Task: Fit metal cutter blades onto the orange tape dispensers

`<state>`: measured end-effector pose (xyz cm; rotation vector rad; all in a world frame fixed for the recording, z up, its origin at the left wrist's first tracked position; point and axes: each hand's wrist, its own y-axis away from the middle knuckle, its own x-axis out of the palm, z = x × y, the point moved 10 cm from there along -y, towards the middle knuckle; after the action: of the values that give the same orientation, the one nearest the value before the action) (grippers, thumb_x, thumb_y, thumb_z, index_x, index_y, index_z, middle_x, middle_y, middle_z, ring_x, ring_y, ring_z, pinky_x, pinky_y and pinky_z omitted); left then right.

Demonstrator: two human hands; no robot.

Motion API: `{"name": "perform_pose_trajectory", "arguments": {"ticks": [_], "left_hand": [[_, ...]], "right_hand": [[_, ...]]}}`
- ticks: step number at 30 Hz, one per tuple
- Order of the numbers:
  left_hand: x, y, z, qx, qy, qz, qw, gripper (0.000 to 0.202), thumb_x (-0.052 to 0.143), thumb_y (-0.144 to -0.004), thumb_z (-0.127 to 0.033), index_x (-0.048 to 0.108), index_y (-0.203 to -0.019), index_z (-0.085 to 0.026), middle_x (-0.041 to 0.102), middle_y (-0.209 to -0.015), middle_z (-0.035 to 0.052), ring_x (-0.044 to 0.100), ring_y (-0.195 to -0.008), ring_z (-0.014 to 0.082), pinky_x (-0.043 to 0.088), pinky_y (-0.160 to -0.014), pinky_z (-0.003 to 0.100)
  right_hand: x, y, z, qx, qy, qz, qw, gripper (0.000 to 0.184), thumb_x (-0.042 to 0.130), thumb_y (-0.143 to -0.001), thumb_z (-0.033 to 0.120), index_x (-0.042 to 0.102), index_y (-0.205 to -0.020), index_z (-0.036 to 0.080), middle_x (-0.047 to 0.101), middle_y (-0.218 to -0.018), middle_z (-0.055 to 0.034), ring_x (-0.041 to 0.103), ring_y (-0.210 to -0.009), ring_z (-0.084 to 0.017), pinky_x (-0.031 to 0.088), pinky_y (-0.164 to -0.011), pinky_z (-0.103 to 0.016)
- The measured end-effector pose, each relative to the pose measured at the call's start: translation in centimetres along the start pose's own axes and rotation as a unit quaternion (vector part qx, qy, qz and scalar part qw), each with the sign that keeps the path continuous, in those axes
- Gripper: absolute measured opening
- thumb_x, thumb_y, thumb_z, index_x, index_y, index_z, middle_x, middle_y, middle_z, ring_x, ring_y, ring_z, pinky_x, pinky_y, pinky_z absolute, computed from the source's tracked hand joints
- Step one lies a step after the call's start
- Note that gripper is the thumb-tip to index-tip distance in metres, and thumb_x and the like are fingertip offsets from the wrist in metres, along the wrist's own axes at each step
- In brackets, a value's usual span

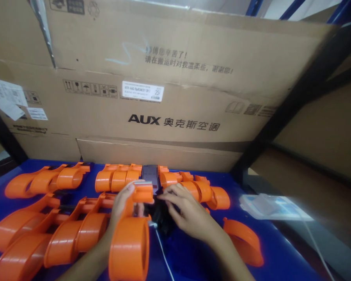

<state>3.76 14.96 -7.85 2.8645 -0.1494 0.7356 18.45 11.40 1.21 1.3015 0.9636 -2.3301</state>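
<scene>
My left hand is closed around the upper part of an orange plastic tape dispenser. Its wide ring hangs down toward me, and a thin greyish strip runs along its top end. Just to the right, my right hand has its fingertips drawn together on a small dark piece, partly hidden, over a heap of black pieces. Behind both hands a phone stands among more orange dispensers. A white cable runs from near the heap toward me.
Several orange dispensers lie in rows at left, and others behind my right hand. One separate orange ring rests at right on the blue surface. A clear packet sits by the right edge. Large cardboard stands behind.
</scene>
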Motion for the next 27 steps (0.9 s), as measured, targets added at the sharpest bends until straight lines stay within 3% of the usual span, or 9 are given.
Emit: {"name": "perform_pose_trajectory", "arguments": {"ticks": [2,7,11,14,27], "left_hand": [[0.5,0.2,-0.2,0.018,-0.021,0.008,1.000,0.049,0.073,-0.069,-0.066,0.068,-0.079,-0.018,0.059,-0.044,-0.0005,0.049,-0.033,0.0134,0.037,-0.036,0.023],[2.0,2.2,-0.8,0.102,-0.099,0.036,0.989,0.043,0.064,-0.089,-0.054,0.067,-0.112,-0.017,0.058,-0.050,-0.0039,0.047,-0.041,0.0111,0.036,-0.042,0.020],[3.2,3.3,-1.2,0.140,-0.157,0.075,0.975,0.037,0.066,-0.090,-0.048,0.067,-0.113,-0.019,0.058,-0.060,-0.0033,0.051,-0.051,0.0114,0.040,-0.049,0.020],[3.5,3.5,-1.2,0.145,-0.163,0.084,0.972,0.032,0.067,-0.090,-0.045,0.066,-0.111,-0.021,0.058,-0.063,-0.0034,0.051,-0.053,0.0113,0.041,-0.050,0.020],[1.3,2.8,-0.9,0.137,-0.141,0.021,0.980,0.032,0.065,-0.089,-0.042,0.065,-0.114,-0.021,0.052,-0.055,-0.0061,0.046,-0.047,0.0108,0.039,-0.048,0.021]], "right_hand": [[-0.8,-0.1,0.0,0.017,-0.052,-0.036,0.998,0.029,0.051,-0.099,0.015,0.071,-0.117,0.026,0.068,-0.110,-0.0079,0.063,-0.103,-0.024,0.054,-0.092,-0.042],[-1.3,-0.3,0.1,0.064,-0.183,-0.101,0.976,0.018,0.056,-0.102,0.027,0.069,-0.115,0.024,0.069,-0.104,-0.0060,0.064,-0.096,-0.022,0.052,-0.088,-0.037],[-0.6,-0.1,-0.6,0.118,-0.256,-0.125,0.951,0.015,0.061,-0.099,0.034,0.068,-0.095,0.021,0.064,-0.085,-0.0024,0.059,-0.075,-0.018,0.049,-0.070,-0.030],[-0.2,0.1,-1.2,0.141,-0.310,-0.139,0.930,0.018,0.063,-0.098,0.036,0.066,-0.091,0.020,0.063,-0.083,-0.0016,0.058,-0.073,-0.017,0.047,-0.068,-0.029],[0.0,0.7,-2.2,0.178,-0.347,-0.172,0.905,0.020,0.066,-0.096,0.038,0.068,-0.089,0.020,0.065,-0.078,-0.0010,0.059,-0.071,-0.016,0.045,-0.065,-0.028]]}}
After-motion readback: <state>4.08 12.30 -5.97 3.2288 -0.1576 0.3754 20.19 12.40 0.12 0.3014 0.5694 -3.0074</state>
